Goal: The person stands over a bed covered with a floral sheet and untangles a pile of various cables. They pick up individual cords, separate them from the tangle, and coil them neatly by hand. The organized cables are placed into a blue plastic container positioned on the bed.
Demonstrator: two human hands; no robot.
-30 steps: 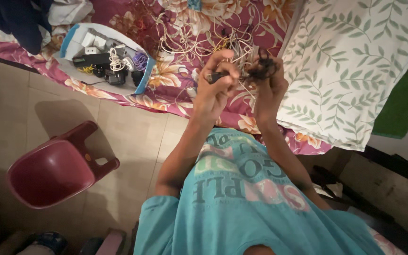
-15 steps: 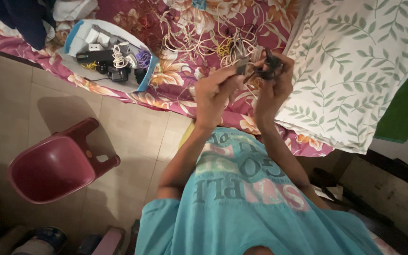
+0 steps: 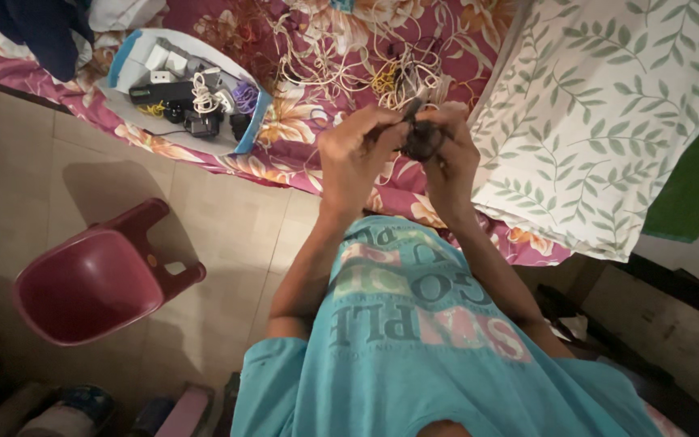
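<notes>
I see both my hands raised over the bed, left hand and right hand with fingers pinching a small dark cable bundle between them, clear of the loose cables so it stays separate.

The one package you can see is an open cardboard box with a white inside and blue edges, lying on the flowered bedspread at the upper left, near the bed's edge. It holds small white chargers and coiled cables in white, yellow and purple. You have no labels, signs or screens clear enough to make out.
</notes>
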